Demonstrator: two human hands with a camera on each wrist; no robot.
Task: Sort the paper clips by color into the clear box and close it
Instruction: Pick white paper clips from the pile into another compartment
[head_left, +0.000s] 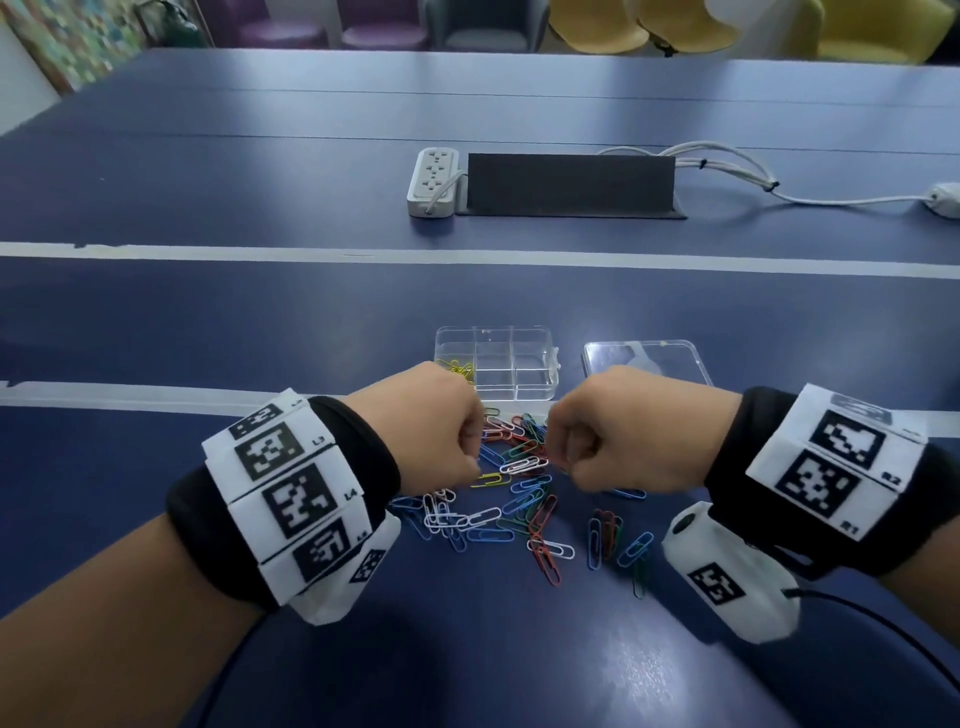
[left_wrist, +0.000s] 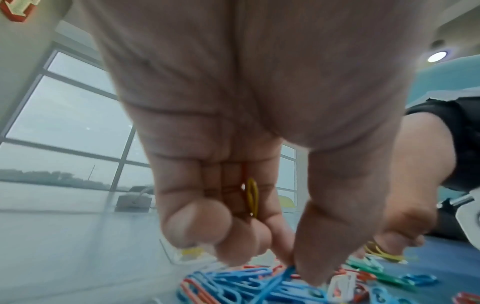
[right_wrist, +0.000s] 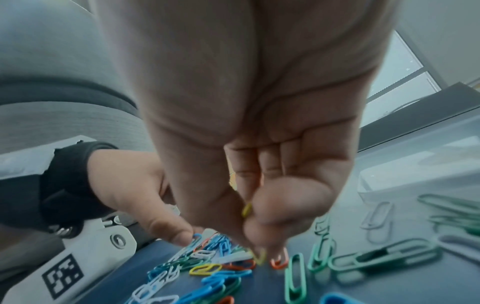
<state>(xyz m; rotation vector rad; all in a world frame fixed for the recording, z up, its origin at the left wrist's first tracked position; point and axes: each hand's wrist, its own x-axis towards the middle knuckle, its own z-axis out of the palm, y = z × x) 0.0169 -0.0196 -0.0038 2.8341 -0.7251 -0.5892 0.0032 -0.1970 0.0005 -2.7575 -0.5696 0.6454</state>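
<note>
Sorting is barely begun: we work the yellow paper clips (head_left: 489, 479) out of the pile (head_left: 511, 499) on the table (head_left: 311, 322), left hand (head_left: 421, 426) and right hand (head_left: 628, 426) each clenched on one, and next must carry them to the clear box (head_left: 496, 364) at 12 o'clock, where yellows fill the near-left compartment.

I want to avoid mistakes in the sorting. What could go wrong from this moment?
1. The left hand already keeps a yellow clip in its curled fingers while pinching in the pile; the clip could slip out.
2. Clips in the pile overlap, so a wrong colour may come along.
3. The clear box stands just behind both hands; the right hand could bump it.
</note>
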